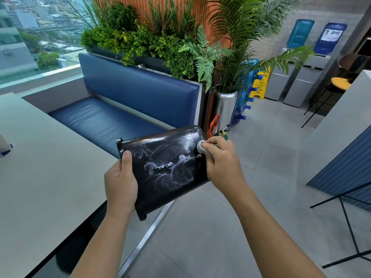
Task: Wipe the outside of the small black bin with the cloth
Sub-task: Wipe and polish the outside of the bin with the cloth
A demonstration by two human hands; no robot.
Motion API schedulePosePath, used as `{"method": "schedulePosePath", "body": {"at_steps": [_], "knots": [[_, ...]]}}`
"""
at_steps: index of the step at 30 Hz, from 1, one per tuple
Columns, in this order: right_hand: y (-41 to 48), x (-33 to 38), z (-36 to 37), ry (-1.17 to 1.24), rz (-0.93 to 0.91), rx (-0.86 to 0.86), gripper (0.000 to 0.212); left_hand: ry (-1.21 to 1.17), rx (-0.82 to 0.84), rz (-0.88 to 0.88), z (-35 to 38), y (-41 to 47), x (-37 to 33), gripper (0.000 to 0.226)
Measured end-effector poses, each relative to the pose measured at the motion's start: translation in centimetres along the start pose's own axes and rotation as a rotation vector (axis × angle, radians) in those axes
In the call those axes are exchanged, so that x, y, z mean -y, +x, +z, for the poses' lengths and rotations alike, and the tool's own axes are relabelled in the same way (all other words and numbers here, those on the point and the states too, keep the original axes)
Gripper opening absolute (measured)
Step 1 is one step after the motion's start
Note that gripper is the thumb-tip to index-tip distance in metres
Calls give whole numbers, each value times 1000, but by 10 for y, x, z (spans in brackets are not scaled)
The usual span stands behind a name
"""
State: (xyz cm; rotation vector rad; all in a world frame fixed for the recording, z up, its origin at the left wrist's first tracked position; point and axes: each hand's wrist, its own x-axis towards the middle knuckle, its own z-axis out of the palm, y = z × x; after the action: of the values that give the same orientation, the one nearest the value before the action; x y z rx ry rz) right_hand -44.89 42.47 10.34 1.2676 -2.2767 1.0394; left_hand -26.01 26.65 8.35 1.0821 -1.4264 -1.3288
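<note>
Mid-wipe. The small black bin (160,189) is tipped on its side and held in the air between the bench (40,177) edge and the tiled floor (220,227), touching neither as far as I can see. Rim end points left, base end right and away.

Left hand (120,183) grips the rim end, thumb laid over the upper face, fingers wrapped underneath out of view. Right hand (222,163) pinches a balled grey cloth (200,146) and presses it on the upper face near the base corner.

That face carries white soapy streaks (170,165) and swirls, thickest across the middle and lower half. My read: one side lathered, not cleared. The other sides are hidden, so I can't tell their state.

Next move, as I judge it: drag the cloth from the base corner across the streaks toward the rim in firm, overlapping passes. The left hand has to brace against that push, then roll the bin to bring up the next side. Risk: wet plastic slipping in a one-handed hold.
</note>
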Motion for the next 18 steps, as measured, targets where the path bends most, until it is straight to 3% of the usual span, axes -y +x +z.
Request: {"method": "schedulePosePath", "body": {"at_steps": [8, 14, 18], "knots": [[-34, 5, 3, -4, -52, 13, 24, -26, -55, -44, -2, 0, -2, 57], [-55, 18, 7, 30, -82, 85, 26, -5, -62, -10, -4, 4, 0, 77], [-35, 29, -17, 160, -24, 26, 16, -26, -99, -16, -3, 1, -4, 61]]}}
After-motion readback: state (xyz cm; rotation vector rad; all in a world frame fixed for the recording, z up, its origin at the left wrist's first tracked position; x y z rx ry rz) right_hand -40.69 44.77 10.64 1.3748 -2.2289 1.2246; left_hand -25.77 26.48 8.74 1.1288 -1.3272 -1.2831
